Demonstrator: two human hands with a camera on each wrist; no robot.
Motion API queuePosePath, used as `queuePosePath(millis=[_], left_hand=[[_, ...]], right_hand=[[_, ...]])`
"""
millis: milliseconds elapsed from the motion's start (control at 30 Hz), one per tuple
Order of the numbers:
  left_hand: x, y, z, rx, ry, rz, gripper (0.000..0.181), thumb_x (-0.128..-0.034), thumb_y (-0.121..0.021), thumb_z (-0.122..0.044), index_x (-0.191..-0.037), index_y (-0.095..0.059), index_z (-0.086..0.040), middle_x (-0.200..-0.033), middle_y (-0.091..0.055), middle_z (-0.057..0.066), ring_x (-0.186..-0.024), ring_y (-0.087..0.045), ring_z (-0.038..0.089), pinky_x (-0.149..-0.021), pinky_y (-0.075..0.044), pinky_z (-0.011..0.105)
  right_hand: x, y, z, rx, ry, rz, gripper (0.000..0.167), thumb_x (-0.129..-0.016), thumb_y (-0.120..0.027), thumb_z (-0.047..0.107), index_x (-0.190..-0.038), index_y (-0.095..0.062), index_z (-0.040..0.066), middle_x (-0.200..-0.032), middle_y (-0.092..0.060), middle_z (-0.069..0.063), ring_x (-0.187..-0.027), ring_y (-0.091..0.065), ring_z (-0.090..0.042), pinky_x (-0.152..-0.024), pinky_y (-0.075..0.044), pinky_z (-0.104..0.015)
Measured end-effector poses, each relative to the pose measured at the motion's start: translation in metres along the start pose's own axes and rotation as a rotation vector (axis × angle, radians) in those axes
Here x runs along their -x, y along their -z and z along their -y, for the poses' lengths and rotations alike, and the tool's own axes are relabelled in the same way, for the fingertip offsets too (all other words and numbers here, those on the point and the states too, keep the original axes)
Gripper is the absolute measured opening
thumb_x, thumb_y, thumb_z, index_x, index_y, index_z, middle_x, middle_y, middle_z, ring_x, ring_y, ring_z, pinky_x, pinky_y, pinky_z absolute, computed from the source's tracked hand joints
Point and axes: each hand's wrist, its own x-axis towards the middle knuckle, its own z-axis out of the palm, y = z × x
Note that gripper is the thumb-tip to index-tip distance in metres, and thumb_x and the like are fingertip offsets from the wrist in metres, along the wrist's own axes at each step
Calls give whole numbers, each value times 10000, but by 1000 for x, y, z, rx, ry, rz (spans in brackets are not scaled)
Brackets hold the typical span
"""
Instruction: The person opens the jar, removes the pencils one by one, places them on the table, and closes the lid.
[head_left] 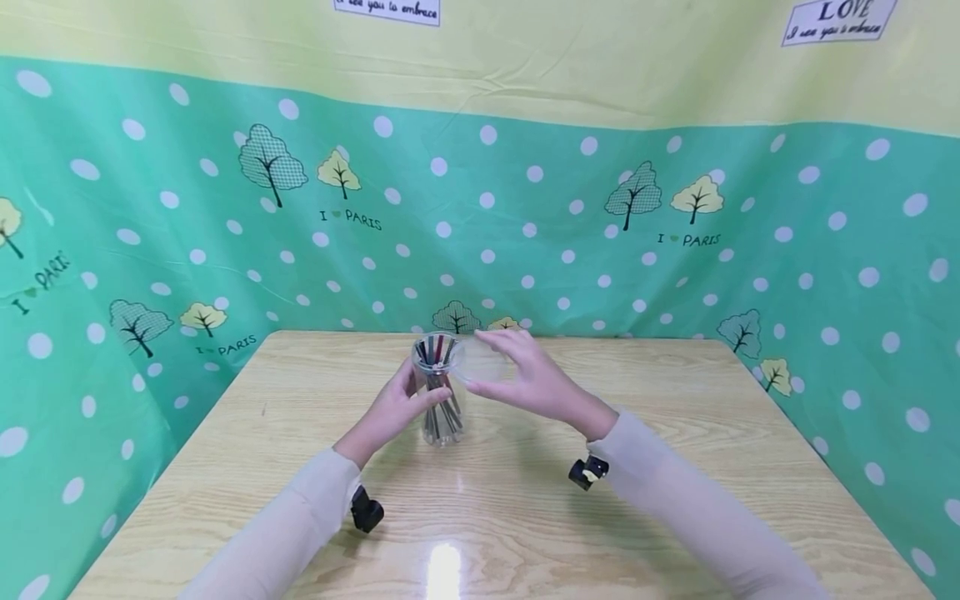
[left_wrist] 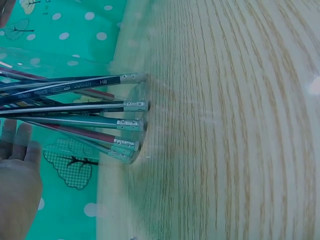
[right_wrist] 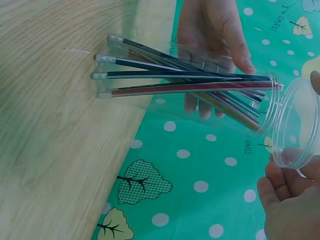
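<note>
A clear plastic jar point(head_left: 452, 429) stands upright on the table, its threaded mouth uncovered. Several pencils point(right_wrist: 160, 75), dark, red and teal, lean crosswise inside it; their metal ferrules point(left_wrist: 131, 125) rest at the bottom in the left wrist view. My left hand point(head_left: 390, 412) grips the jar from the left side, thumb in front and fingers behind. A round transparent lid point(right_wrist: 295, 125) is held by its edges between the thumb and fingers of my right hand point(head_left: 536, 379). In the right wrist view this lid sits tilted close beside the jar's rim; whether they touch I cannot tell.
The wood-grain table point(head_left: 300, 517) stretches around the jar. A green dotted cloth point(head_left: 525, 200) with printed trees hangs along the back and both sides. A small black camera point(head_left: 366, 510) is worn at the left wrist and another black camera point(head_left: 588, 472) at the right.
</note>
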Motion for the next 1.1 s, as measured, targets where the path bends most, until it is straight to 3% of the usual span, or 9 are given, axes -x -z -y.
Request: queuePosePath(millis=[200,567,733,933,1100], left_hand=[[-2,-1,1,-8,-5,-5,868,-917,-755,-324,-1598,-215,-321,-1556,-403,92,-1432,-358,309,-1163,-276,526],[-1,-1,-1,-11,9,-3,883,-914,-757,-333,-1601,-202,-333,-1569,-380,101,-1434,-348,327,-1162,-265,545],[-2,0,1,-10,11,-6,883,-913,-758,-333,-1598,-201,-357,-1567,-385,85,-1437,-346,311,-1163,-263,541],[-1,-1,0,-13,0,-7,881,-913,-759,-306,-1604,-212,-296,-1556,-399,118,-1430,-356,330,-1163,-257,552],[-1,-1,0,-23,4,-11,891,-913,-758,-315,-1607,-199,-302,-1567,-382,118,-1435,-347,328,-1165,-255,548]], right_hand=[[13,6,-6,-17,-10,27,777,-860,-788,424,-1507,-462,143,-1476,-488,-15,-1233,-501,-234,-1007,-458,-531],[34,0,-20,-61,-23,96,796,-843,-808,403,-1493,-471,91,-1465,-488,-55,-1248,-504,-246,-1033,-449,-506],[41,-8,-25,-91,-52,183,811,-847,-803,425,-1499,-459,88,-1443,-499,-60,-1249,-510,-229,-1041,-449,-503],[49,-21,-31,-106,-79,313,825,-837,-818,410,-1493,-458,62,-1411,-524,-121,-1211,-532,-262,-1011,-473,-501],[53,-31,-34,-80,-81,380,835,-829,-829,370,-1490,-446,34,-1420,-520,-123,-1215,-539,-276,-1018,-478,-489]])
